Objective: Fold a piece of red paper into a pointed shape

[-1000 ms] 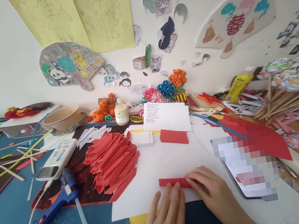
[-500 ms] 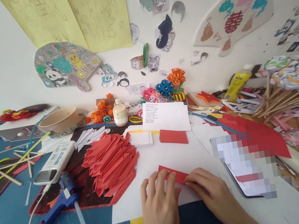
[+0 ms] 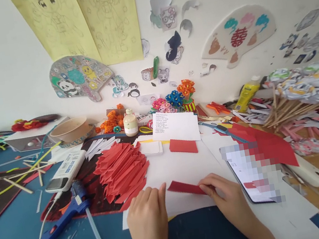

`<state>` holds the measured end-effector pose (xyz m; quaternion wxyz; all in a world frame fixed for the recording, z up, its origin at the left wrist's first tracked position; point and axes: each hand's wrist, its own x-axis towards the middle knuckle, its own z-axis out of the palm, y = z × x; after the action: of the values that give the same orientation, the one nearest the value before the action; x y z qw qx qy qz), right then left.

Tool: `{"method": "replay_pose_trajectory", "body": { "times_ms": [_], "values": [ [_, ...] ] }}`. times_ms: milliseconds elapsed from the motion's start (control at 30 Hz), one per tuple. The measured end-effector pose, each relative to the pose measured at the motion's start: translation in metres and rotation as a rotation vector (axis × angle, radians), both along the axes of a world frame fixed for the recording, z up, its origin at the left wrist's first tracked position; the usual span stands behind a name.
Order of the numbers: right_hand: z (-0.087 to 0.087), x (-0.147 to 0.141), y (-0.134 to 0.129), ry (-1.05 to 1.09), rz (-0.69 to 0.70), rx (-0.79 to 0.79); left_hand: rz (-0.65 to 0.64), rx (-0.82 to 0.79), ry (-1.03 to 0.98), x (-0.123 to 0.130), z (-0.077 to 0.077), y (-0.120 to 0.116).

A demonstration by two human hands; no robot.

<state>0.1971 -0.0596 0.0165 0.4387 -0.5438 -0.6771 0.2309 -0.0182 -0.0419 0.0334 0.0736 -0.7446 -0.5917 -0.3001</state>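
My right hand [image 3: 227, 196] pinches the right end of a narrow folded red paper strip [image 3: 187, 188], which is tilted above white paper. Just left of its free end is my left hand [image 3: 149, 218], apart from the strip. Its fingers are curled in, their tips hidden, and the thumb sticks up; nothing shows in it. Behind the strip, a short stack of red paper pieces [image 3: 183, 146] lies on the white sheet [image 3: 156, 173]. A large pile of folded red paper pieces [image 3: 123, 171] is to the left.
A blue glue gun [image 3: 68, 218] and a white power bank [image 3: 65, 171] with a cable lie left. On the right are a phone [image 3: 250, 181], a blue utility knife [image 3: 226, 130] and a red sheet [image 3: 269, 145]. A bottle [image 3: 130, 124] and a handwritten card [image 3: 176, 126] stand behind.
My left hand has come off the red strip and moved left, its fingers curling in. My right hand keeps its end, and the strip is now lifted and looks narrower. The view has shifted slightly.
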Motion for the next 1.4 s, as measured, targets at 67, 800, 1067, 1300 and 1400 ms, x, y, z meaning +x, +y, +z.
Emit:
{"method": "replay_pose_trajectory", "body": {
  "times_ms": [67,800,1067,1300,1400],
  "values": [
    [0.005,-0.001,-0.001,0.016,-0.037,0.007,0.021,-0.015,0.062,-0.004,0.004,0.001],
    [0.052,-0.019,0.002,-0.025,0.11,0.108,-0.525,-0.166,-0.289,0.013,0.058,0.02],
    [0.051,-0.012,0.011,-0.049,0.083,0.136,-0.398,-0.139,-0.426,0.002,0.061,0.036],
    [0.052,-0.008,0.019,-0.085,0.093,0.165,-0.5,-0.071,-0.195,0.004,0.07,0.037],
    [0.054,-0.011,0.021,-0.113,0.105,0.173,-0.551,-0.13,-0.168,0.011,0.07,0.037]
  ]
}}
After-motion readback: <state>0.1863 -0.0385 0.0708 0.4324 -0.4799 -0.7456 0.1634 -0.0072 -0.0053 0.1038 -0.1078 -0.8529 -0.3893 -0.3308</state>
